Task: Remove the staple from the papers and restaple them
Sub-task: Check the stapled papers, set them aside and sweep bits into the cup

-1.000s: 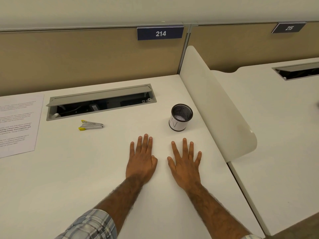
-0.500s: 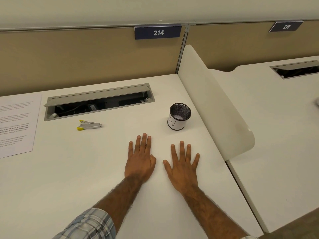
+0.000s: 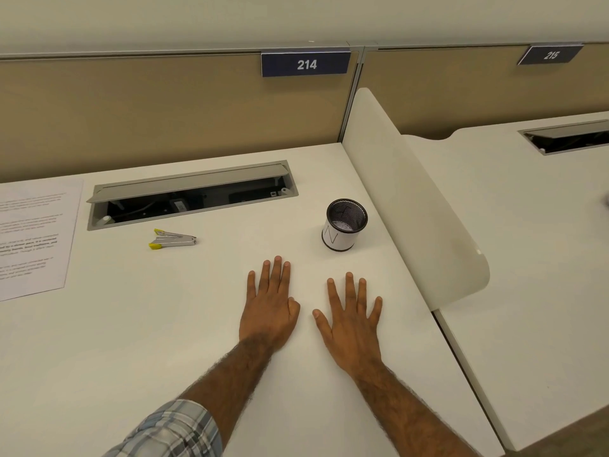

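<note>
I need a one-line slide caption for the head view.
The left hand and right hand rest flat on the white desk; small silver-and-yellow stapler, printed white papers and black mesh cup lie untouched.

left hand [image 3: 268,311] and right hand [image 3: 352,321] flat on desk [image 3: 131,341], stapler [image 3: 173,239], papers [image 3: 33,239], mesh cup [image 3: 344,224]

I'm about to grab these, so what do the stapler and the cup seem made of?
Stapler: seemingly metal, shiny chrome finish catching the light, with yellow tips, likely plastic. Cup: black wire mesh, probably metal, by the fine grid visible inside; a matte white wrap, apparently paper, covers its outside.
</note>
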Tool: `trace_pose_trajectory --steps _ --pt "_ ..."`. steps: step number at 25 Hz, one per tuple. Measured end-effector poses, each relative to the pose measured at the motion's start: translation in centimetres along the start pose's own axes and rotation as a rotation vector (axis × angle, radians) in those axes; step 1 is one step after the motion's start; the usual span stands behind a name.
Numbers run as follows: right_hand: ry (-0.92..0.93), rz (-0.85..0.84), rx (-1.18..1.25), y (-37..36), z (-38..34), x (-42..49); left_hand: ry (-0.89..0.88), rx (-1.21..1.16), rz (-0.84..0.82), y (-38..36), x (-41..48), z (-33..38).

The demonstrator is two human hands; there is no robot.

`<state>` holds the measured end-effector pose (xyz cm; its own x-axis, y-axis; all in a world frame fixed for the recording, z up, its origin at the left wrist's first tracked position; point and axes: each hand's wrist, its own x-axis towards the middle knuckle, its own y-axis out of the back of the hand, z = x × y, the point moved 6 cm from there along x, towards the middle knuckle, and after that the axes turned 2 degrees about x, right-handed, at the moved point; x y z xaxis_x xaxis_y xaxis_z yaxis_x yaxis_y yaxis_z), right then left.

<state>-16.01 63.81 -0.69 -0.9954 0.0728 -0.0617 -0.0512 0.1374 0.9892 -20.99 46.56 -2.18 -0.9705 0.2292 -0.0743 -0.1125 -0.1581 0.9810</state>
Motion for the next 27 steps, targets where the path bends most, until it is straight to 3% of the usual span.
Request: trace_pose_trajectory --steps 12,18,21,25,27 --pt "0.041 -0.037 -0.110 0.0 -2.1 1.2 -0.007 0.014 0.000 -0.4 0.1 -0.2" --pt "0.019 -0.118 0.025 -0.2 -2.0 1.2 -0.007 0.000 -0.002 -0.2 -0.1 -0.1" --pt "-0.064 -0.122 0.399 1.8 -1.7 2.2 -0.007 -0.011 0.012 0.1 -0.1 0.1" --pt "-0.520 -0.113 1.387 6.3 -0.1 3.2 0.000 -0.025 0.025 0.4 -0.2 0.2" --pt "-0.648 -0.157 1.727 7.7 0.9 3.7 -0.002 -0.027 0.013 0.4 -0.2 0.1"
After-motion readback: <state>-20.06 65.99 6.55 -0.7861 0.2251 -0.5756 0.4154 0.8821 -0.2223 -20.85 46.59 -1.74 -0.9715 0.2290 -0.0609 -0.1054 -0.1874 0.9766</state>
